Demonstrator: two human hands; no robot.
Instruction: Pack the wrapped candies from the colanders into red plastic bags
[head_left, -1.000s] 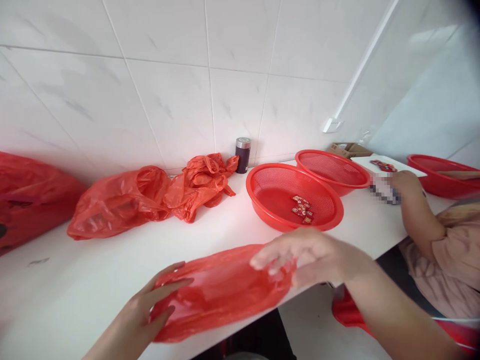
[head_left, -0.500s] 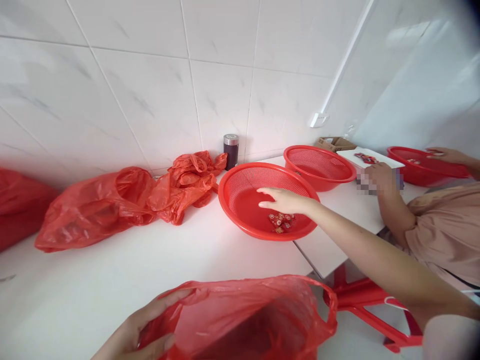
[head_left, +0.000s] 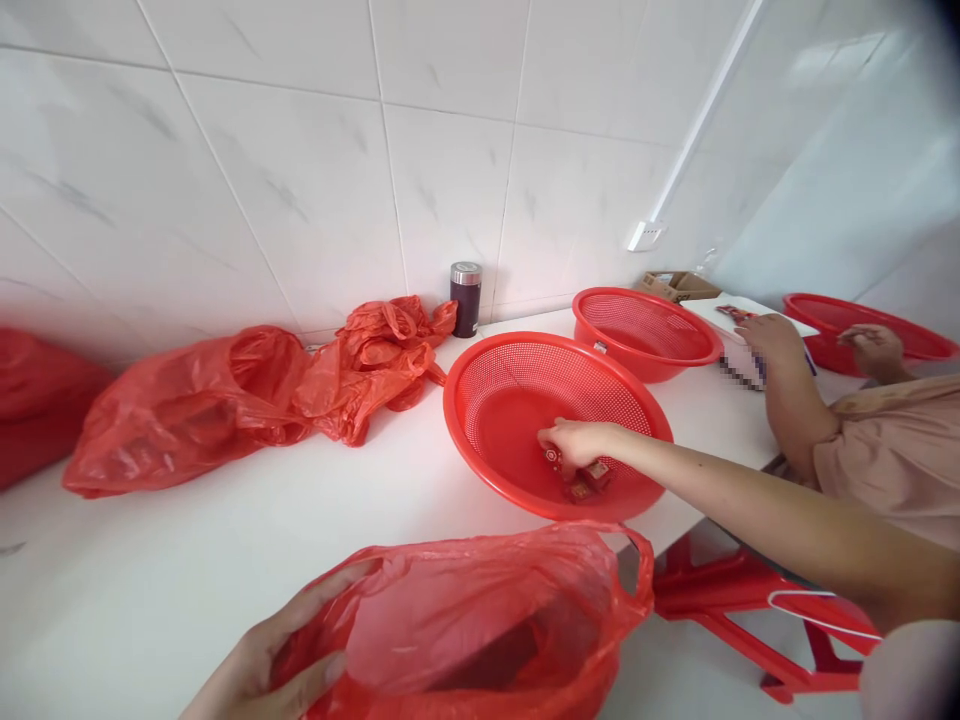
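Observation:
My left hand grips the rim of a red plastic bag, whose mouth gapes upward at the table's front edge. My right hand is down inside a red perforated plastic basket, its fingers curled round small red patterned packets. Part of the packets is hidden beneath that hand. The basket tips slightly toward the bag.
A tied red bag and a crumpled red bag lie by the wall, near a dark flask. Another red basket stands behind. At right, a co-worker's hand is over a white box. A red stool stands below.
My right hand has lowered onto the packets and its fingers have closed. The basket has tilted toward me. My left hand still holds the bag. The co-worker's far hand has shifted.

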